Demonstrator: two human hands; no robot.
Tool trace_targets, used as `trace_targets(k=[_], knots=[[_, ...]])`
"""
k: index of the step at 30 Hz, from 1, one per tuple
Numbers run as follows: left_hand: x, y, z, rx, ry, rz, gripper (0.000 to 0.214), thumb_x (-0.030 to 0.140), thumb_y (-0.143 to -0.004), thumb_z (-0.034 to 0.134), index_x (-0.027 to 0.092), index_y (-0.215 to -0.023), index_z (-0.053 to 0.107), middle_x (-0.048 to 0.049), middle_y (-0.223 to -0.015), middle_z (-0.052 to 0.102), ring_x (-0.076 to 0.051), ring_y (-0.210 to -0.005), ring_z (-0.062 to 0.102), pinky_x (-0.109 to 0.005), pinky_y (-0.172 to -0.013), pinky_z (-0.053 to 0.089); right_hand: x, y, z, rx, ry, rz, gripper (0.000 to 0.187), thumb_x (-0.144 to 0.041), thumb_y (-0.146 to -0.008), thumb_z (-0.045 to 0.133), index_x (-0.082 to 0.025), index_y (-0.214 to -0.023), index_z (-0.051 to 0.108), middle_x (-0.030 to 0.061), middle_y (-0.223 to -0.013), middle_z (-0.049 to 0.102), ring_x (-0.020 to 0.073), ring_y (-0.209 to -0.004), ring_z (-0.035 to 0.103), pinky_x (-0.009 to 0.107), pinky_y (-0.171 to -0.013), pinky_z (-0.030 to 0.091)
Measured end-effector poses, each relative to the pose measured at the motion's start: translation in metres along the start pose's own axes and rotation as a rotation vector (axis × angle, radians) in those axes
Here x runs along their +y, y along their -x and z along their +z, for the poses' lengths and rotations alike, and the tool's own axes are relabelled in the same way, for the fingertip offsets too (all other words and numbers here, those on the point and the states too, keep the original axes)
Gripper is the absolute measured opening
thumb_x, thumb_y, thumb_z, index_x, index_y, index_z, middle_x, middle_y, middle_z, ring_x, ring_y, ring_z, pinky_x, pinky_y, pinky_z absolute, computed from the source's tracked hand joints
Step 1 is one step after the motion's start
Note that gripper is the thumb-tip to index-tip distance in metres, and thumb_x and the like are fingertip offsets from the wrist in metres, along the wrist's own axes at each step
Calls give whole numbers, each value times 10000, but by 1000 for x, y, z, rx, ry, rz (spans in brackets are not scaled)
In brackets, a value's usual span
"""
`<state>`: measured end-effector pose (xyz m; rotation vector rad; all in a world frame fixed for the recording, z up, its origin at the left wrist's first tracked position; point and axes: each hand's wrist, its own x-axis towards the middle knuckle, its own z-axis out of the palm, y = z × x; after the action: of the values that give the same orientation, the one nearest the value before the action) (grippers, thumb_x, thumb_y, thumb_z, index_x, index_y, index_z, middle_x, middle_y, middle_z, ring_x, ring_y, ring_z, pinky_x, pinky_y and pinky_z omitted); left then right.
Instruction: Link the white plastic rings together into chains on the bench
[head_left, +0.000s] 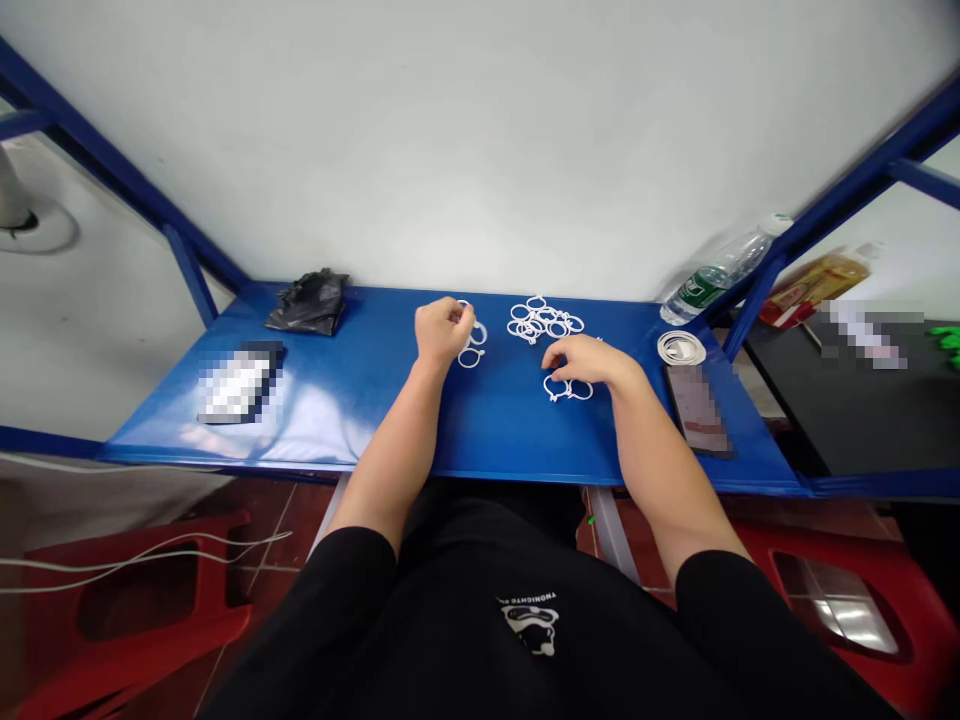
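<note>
My left hand is closed, its thumb and fingers pressed together above the blue tabletop. Thin white plastic rings with small tabs, one of them the lower ring, lie against its right side; what the fingers hold is hidden. My right hand hovers palm down, fingers curved and thumb a little apart from the index finger. Just under its fingertips lie two white rings, side by side. Between and beyond both hands is a loose pile of several similar rings.
At the back left is a crumpled black plastic bag, with a blurred-out item in front. On the right are a water bottle, a coiled white cable and a phone. A white wall rises behind the table.
</note>
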<state>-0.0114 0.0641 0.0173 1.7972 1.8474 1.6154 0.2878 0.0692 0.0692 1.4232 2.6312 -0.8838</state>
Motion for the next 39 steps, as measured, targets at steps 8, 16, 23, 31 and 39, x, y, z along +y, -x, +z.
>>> trace_targets(k=[8,16,23,31,39], knots=[[10,9,11,-16,138,-68,248,312,-981,681,192,-766,651,37,-634,613,-115,-598,537,-272,-624,396,-15,-16,25,174,51,-48,92,-245,-912,688,-242,-847,753,22,-910,794,196,-791,676,316,-680,422],[26,35,35,-326,119,402,230,278,-980,650,193,-1153,778,-25,-815,727,-154,-712,636,-303,-754,512,-14,-29,30,591,-597,-39,143,-348,-852,693,-210,-821,709,25,-741,744,183,-680,639,312,-667,473],[34,38,34,-400,171,468,257,305,-1057,592,215,-1220,770,-58,-957,719,-149,-787,652,-290,-769,529,-14,-40,40,447,-852,124,177,-353,-771,754,-188,-830,777,16,-656,718,113,-446,445,275,-456,320],[28,37,41,-282,98,303,150,340,-985,703,199,-952,742,-24,-813,693,-137,-688,610,-278,-684,484,-9,-41,43,876,-685,-109,282,-479,-850,759,-213,-933,801,51,-898,793,185,-732,657,335,-712,545],[28,37,39,-376,104,278,184,344,-975,712,199,-863,735,-19,-786,706,-141,-697,632,-280,-676,470,-24,-33,48,804,-317,-258,173,-355,-950,693,-246,-964,827,54,-955,800,218,-832,702,374,-809,560]])
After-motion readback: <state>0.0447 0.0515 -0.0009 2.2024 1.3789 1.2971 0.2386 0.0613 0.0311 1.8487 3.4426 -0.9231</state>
